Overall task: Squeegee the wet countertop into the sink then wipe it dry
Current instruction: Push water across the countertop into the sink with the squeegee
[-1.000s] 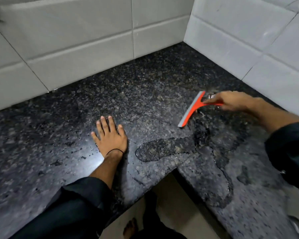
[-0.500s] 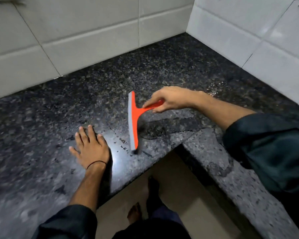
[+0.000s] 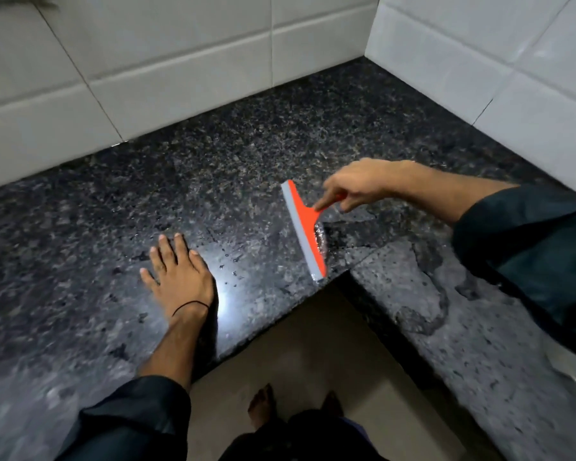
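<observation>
A dark speckled stone bench (image 3: pixel 246 168) fills the tiled corner, its wet patches hard to trace. The right hand (image 3: pixel 356 184), fingers closed on the mostly hidden handle, holds an orange squeegee (image 3: pixel 305 229) near the inner edge; the left hand (image 3: pixel 177 274) lies flat, fingers spread.
</observation>
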